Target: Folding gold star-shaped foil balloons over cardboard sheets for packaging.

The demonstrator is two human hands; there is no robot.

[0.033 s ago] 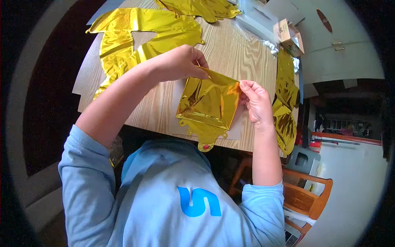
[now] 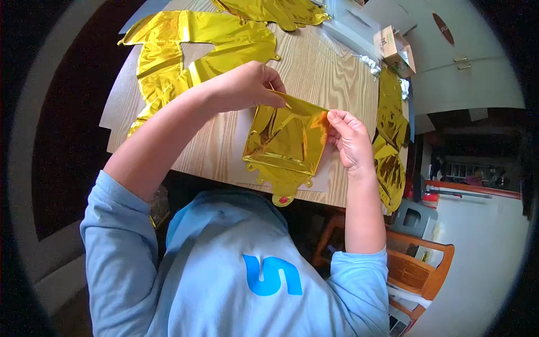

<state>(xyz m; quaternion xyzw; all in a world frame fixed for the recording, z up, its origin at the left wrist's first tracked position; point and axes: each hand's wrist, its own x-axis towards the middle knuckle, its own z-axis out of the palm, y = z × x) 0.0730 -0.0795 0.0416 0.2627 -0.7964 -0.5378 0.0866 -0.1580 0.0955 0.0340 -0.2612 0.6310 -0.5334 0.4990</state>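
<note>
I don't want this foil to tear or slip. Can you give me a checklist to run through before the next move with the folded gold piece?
1. Left hand pinches top edge of the folded gold foil balloon: ok.
2. Right hand pinches its right corner: ok.
3. Foil rests on the light wooden table: ok.
4. Lower tab overhangs the near edge: not ok.
5. Tears: cannot tell.

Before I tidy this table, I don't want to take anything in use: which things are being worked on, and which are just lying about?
In use: folded gold foil balloon, held by left hand and right hand.

Lying about: flat gold balloons, small cardboard box, clear plastic bag, wooden chair.
</note>
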